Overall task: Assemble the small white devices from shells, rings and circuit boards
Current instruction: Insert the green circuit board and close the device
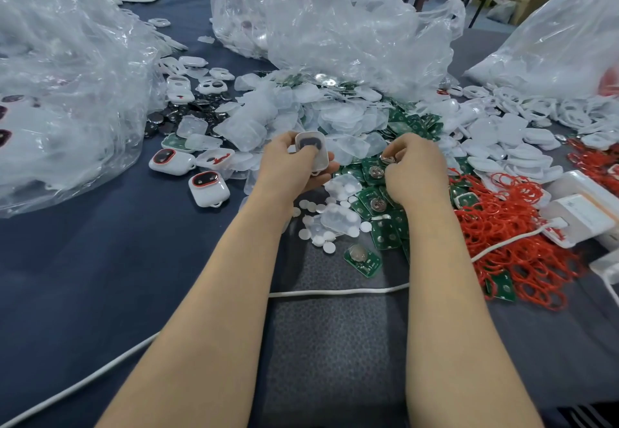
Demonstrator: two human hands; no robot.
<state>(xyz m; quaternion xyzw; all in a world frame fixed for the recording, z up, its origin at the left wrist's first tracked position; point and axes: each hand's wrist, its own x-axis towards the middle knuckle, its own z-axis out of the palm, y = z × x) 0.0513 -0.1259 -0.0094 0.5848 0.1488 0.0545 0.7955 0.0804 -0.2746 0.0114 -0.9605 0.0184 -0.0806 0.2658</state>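
Note:
My left hand (290, 166) grips a white shell (311, 152) with a dark inside, thumb pressed into it. My right hand (413, 169) pinches a green circuit board with a round silver cell (388, 159) over the heap of green circuit boards (378, 206). Red rings (512, 226) lie in a tangle to the right. Translucent white shells (301, 119) are piled behind both hands. Two finished white devices with red-rimmed dark windows (208, 188) lie to the left.
Large clear plastic bags (67, 99) with parts stand at left, back and right. Small white discs (321, 226) lie scattered below my hands. A white cable (335, 292) crosses the dark mat. White boxes (579, 216) sit at the right edge.

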